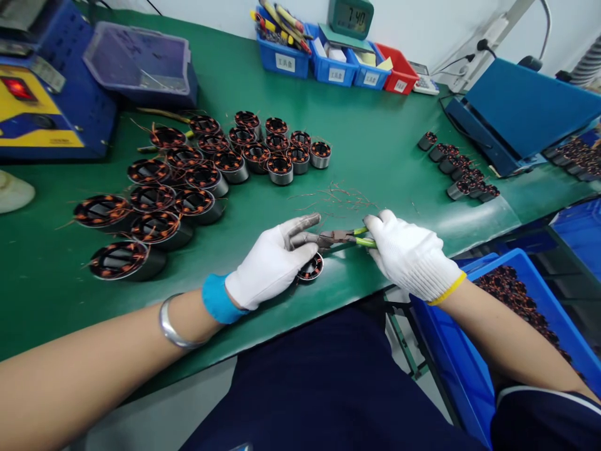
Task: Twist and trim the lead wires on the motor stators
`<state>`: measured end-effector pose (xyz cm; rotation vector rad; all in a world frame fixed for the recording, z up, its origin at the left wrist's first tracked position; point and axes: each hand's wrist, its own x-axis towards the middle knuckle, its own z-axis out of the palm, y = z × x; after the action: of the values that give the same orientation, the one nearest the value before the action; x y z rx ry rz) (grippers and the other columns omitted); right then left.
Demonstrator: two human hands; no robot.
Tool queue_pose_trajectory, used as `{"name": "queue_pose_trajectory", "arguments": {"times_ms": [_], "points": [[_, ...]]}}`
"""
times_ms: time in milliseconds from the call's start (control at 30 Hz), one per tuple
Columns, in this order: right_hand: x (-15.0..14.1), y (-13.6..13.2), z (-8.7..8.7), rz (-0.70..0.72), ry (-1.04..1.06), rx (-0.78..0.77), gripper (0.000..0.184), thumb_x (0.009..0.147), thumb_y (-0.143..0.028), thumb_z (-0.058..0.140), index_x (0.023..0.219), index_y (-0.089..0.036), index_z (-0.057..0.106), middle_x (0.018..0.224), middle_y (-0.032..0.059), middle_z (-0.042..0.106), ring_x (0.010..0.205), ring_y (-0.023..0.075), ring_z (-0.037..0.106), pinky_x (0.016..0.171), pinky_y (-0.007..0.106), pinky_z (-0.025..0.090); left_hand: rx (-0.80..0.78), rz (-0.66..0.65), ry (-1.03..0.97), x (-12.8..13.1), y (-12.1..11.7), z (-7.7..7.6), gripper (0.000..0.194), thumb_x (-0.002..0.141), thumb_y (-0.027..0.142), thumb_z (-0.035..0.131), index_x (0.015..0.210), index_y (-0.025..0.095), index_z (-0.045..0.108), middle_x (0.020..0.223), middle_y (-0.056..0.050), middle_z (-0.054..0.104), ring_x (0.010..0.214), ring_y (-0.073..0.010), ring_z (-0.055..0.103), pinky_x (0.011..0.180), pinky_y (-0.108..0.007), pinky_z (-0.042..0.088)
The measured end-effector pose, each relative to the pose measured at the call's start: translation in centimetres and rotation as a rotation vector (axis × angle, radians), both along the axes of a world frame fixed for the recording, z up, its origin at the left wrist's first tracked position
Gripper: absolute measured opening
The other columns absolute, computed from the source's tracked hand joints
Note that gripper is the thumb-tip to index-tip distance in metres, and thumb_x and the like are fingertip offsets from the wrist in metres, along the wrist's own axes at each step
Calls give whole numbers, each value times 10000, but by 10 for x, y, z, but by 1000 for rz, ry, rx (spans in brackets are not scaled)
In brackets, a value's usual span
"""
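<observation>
the right hand (406, 254), in a white glove with a yellow cuff, has its grip closed around the green handles of the pliers (335, 239), whose jaws reach the fingers of the left hand (270, 263). the left hand, gloved with a blue cuff, has its grip narrow, fingers bent beside the plier jaws and over a wound coil ring (310, 268) on the green counter (375, 156), near its front edge; whether it pinches a wire i cannot tell. loose copper wire clippings (345, 199) lie just beyond the pliers. more coil rings (230, 161) stand grouped to the left, near a translucent bin (141, 62).
</observation>
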<state>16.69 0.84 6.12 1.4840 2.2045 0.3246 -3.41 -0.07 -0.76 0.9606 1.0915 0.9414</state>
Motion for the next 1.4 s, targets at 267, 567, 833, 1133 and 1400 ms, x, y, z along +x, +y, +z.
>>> {"name": "queue_pose_trajectory", "arguments": {"times_ms": [267, 567, 833, 1133, 1400], "points": [[-14, 11, 2, 55, 21, -23, 316, 941, -381, 376, 1163, -188, 493, 1041, 122, 553, 696, 222, 643, 512, 265, 367, -19, 10, -60, 0, -1, 4, 726, 737, 263, 679, 1379, 33, 431, 1220, -189, 677, 1177, -283, 621, 1052, -417, 453], [-18, 21, 8, 119, -7, -33, 351, 963, -423, 313, 1084, -178, 532, 1002, 133, 577, 763, 281, 653, 570, 317, 413, 2, 9, -50, -1, 1, 1, 722, 745, 266, 670, 1378, 19, 425, 1288, -206, 631, 1204, -300, 599, 1071, -446, 436], [-11, 23, 0, 53, 7, -49, 476, 971, -521, 267, 1158, -171, 530, 1014, 142, 592, 794, 261, 639, 586, 294, 379, 6, 56, -63, -2, 0, -1, 772, 730, 280, 696, 1401, 41, 398, 1178, -189, 684, 1110, -286, 650, 1053, -473, 439], [24, 10, -16, 6, 228, -6, 595, 896, -586, 469, 1288, -139, 495, 1194, 181, 557, 974, 271, 599, 690, 329, 429, 339, 377, 142, -26, 26, 4, 574, 769, 243, 674, 1299, 159, 470, 1350, -115, 568, 1220, -272, 566, 1015, -386, 480], [-38, -7, -43, 724, 557, -82, 322, 920, -395, 444, 1082, -199, 641, 1457, 109, 447, 1325, 323, 372, 1055, 516, 301, 656, 297, 959, -46, 28, 12, 415, 841, 384, 635, 1234, 263, 572, 1489, -13, 447, 1383, -365, 373, 1130, -523, 269]]}}
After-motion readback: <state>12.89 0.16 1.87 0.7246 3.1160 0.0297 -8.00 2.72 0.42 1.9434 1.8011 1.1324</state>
